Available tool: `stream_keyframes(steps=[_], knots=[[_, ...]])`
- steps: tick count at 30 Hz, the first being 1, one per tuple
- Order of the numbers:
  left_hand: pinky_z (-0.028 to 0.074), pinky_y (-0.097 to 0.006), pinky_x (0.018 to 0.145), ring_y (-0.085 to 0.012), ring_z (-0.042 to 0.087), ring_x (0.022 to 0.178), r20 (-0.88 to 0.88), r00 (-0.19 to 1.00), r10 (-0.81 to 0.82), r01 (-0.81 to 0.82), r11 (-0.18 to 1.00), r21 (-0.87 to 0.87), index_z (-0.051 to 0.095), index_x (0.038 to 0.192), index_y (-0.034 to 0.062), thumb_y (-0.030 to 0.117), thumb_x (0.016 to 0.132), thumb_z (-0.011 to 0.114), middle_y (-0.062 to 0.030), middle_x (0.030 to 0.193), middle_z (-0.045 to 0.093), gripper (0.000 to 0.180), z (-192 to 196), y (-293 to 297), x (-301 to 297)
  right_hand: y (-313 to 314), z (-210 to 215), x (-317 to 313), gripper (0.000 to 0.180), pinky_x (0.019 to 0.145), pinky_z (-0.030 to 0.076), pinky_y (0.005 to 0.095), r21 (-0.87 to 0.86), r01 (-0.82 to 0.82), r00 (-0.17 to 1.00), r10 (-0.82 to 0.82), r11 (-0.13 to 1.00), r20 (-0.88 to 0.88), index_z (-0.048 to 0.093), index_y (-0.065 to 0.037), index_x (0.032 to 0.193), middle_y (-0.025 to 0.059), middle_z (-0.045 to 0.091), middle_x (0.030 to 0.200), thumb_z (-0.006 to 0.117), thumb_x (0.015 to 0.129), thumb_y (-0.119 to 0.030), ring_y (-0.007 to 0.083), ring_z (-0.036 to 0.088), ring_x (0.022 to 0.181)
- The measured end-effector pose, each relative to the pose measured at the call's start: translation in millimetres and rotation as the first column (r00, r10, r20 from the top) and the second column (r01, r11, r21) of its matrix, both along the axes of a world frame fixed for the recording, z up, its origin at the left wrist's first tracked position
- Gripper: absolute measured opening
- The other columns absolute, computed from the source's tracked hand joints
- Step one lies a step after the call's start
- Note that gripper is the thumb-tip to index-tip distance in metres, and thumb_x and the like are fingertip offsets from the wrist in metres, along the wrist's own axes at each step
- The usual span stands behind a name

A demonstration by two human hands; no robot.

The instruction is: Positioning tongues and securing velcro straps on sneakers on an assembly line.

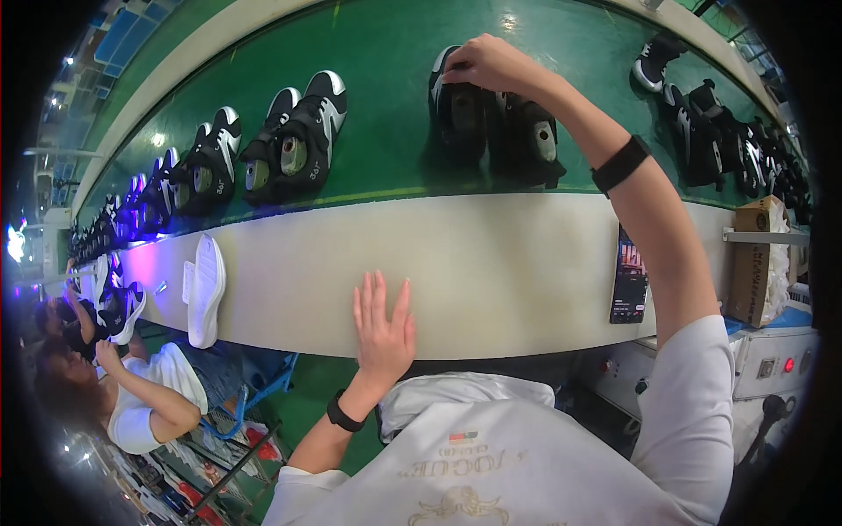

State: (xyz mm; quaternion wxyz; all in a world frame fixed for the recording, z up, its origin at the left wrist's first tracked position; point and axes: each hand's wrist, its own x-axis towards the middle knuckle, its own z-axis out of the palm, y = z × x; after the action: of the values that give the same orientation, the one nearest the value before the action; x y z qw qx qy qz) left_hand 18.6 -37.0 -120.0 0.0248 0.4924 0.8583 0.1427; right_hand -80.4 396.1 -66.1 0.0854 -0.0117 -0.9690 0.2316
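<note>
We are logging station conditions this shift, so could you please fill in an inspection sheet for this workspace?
Surface: green conveyor belt with a pale front ledge.
Job's things: a pair of black shoes on the belt, under the right hand.
Clutter: more black-and-white shoe pairs along the belt; a white sole and a phone on the ledge; a cardboard box at right.
Hands: right hand on the toe of the near pair; left hand flat on the ledge, fingers spread, empty.
Cables: nothing seen.
Surroundings: a seated co-worker at left holding a shoe; a control box at right.
</note>
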Motion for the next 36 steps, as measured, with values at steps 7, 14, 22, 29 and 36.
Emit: stream_keyframes(steps=[7,14,22,29,36], knots=[[0.024,-0.061,0.115,-0.0482,0.028,0.143,0.001,1.000,0.008,-0.008,1.000,0.006,0.045,0.146,0.0062,0.016,0.091,0.056,-0.0291,0.152,0.032,0.057,-1,1,4,-1,4,-2,0.031,0.075,0.054,0.0394,-0.065,-0.047,0.997,0.051,0.997,0.065,0.076,-0.007,0.099,0.0139,0.072,0.085,0.069,0.088,-0.035,0.0300,0.068,0.080],[0.024,-0.060,0.115,-0.0471,0.030,0.142,0.013,1.000,0.019,-0.020,0.999,0.044,0.049,0.143,0.0055,0.014,0.091,0.054,-0.0281,0.152,0.032,0.052,-3,4,9,4,12,49,0.039,0.086,0.050,0.0355,-0.279,0.063,0.987,-0.019,0.958,0.158,0.065,-0.009,0.126,0.0122,0.070,0.108,0.067,0.093,-0.029,0.0252,0.065,0.094],[0.025,-0.060,0.115,-0.0469,0.031,0.141,0.001,1.000,0.012,-0.012,0.999,0.038,0.049,0.142,0.0058,0.015,0.092,0.053,-0.0277,0.151,0.033,0.051,-5,6,11,9,4,137,0.044,0.101,0.047,0.0384,-0.115,0.067,0.998,-0.068,0.991,0.000,0.062,-0.011,0.131,0.0129,0.063,0.127,0.070,0.089,-0.020,0.0309,0.059,0.118],[0.024,-0.060,0.115,-0.0467,0.030,0.141,-0.003,1.000,0.015,-0.015,0.999,0.037,0.050,0.142,0.0059,0.015,0.093,0.052,-0.0276,0.151,0.034,0.050,-3,12,15,14,-10,121,0.026,0.077,0.053,0.0366,-0.172,0.114,0.990,-0.127,0.979,-0.067,0.072,-0.006,0.109,0.0123,0.071,0.095,0.068,0.091,-0.024,0.0277,0.067,0.086],[0.025,-0.061,0.115,-0.0482,0.031,0.141,0.006,1.000,0.004,-0.004,1.000,0.027,0.048,0.144,0.0071,0.016,0.091,0.056,-0.0290,0.150,0.034,0.054,-5,17,12,29,-26,117,0.026,0.077,0.055,0.0310,-0.326,0.278,0.960,-0.270,0.904,0.070,0.067,-0.003,0.114,0.0115,0.072,0.096,0.061,0.099,-0.022,0.0179,0.069,0.085]])
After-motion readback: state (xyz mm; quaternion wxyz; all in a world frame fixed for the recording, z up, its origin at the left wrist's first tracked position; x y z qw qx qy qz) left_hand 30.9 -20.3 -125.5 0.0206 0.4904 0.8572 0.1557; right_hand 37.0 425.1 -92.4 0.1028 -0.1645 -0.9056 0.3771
